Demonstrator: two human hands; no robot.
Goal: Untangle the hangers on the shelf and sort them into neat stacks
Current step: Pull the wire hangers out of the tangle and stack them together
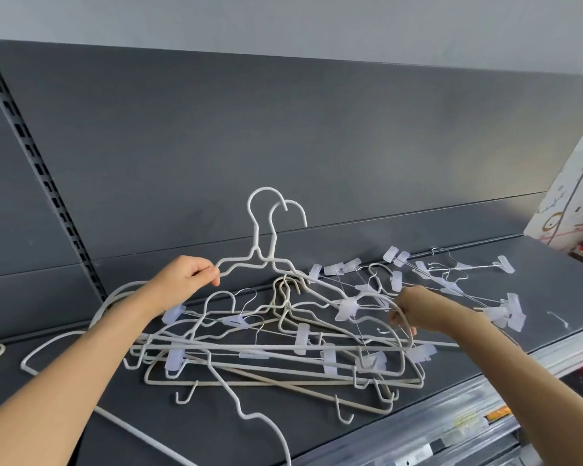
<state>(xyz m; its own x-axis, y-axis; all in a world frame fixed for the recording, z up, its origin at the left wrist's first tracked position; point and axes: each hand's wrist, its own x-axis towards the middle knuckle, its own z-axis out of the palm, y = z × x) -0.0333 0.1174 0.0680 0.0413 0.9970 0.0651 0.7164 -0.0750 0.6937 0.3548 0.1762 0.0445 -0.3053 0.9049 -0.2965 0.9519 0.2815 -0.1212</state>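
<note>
- Dark grey shelf [81, 415], grey back panel [283, 129] behind.
- Left hand [186, 279]: fingers curled round the shoulder of a white hanger [256, 235], raised hook-up.
- Hanger tangle [266, 358]: heaped mid-shelf.
- Right hand [414, 312]: pinches a wire in the tangle.
- Clip hangers [451, 274]: rear right of the shelf.

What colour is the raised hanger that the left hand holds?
White. The raised hanger, pinched in the left hand, shows best in the head view.
</note>
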